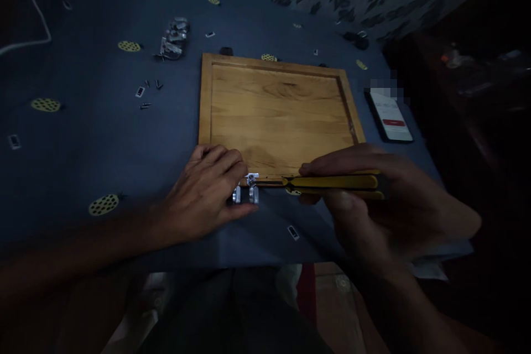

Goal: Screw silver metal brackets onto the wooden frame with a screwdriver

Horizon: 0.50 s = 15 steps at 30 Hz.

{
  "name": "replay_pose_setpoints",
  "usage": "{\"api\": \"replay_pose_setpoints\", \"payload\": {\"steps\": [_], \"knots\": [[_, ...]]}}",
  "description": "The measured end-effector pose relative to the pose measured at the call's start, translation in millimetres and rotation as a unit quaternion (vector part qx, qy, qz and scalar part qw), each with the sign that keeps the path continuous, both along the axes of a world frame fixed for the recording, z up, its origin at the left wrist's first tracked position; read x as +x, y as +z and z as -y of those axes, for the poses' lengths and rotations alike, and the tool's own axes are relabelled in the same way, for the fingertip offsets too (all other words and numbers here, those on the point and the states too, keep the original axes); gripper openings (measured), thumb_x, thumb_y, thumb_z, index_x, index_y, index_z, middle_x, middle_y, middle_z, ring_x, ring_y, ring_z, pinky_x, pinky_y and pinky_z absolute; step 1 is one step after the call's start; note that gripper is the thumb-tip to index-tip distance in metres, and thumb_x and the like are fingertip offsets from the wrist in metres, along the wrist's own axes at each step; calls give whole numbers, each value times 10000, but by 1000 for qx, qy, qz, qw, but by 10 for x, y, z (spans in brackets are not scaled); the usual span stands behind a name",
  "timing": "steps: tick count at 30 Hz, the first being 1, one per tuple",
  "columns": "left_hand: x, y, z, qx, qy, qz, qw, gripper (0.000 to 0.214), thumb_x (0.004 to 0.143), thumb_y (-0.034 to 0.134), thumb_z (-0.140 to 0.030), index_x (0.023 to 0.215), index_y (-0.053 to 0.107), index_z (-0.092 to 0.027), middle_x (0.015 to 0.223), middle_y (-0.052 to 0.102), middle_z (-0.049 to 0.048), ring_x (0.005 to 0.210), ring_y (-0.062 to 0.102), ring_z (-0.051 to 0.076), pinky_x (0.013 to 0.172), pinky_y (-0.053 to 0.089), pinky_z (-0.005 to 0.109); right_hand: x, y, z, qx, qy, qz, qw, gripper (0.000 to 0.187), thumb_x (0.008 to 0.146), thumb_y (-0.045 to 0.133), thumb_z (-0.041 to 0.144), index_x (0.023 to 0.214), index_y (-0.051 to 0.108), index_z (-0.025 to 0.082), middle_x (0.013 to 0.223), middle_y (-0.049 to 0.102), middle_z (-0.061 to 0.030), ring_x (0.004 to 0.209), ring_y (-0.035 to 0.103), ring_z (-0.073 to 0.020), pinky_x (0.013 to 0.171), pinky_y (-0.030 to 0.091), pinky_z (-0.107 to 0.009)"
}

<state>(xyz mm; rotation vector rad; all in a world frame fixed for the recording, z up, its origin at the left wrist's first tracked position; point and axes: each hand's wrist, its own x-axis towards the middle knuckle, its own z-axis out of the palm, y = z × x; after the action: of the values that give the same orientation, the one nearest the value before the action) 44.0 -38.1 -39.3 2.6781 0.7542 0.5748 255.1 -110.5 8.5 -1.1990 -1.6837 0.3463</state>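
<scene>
A framed wooden panel (277,113) lies flat on a dark blue cloth (95,138). At the panel's near edge sits a small metal hinge (249,191). My left hand (205,196) is closed around the hinge, its fingers pressing it against the panel's edge. My right hand (373,199) grips a yellow-handled screwdriver (336,182) lying almost level, its shaft pointing left along the panel's edge to the hinge. The tip meets the hinge's upper plate.
Loose screws (147,94) and a clear bag of metal fittings (174,38) lie on the cloth at the back left. A white cable (37,11) curls at the far left. A lit phone (390,116) rests to the panel's right. Patterned fabric hangs behind.
</scene>
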Motion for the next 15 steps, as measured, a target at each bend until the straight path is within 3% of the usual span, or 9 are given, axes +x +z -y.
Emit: {"api": "replay_pose_setpoints", "payload": {"steps": [15], "knots": [[0,-2,-5,-6,2,-6,1000,354,910,785,-473,1016,658,-160,1028,696,60,978,597,264,916,403,418,10,68,-11,-26,3,-18,999,68,959,732,303,1021,760,292,888,762,-15,734,716,-202,653,596,-367]]}}
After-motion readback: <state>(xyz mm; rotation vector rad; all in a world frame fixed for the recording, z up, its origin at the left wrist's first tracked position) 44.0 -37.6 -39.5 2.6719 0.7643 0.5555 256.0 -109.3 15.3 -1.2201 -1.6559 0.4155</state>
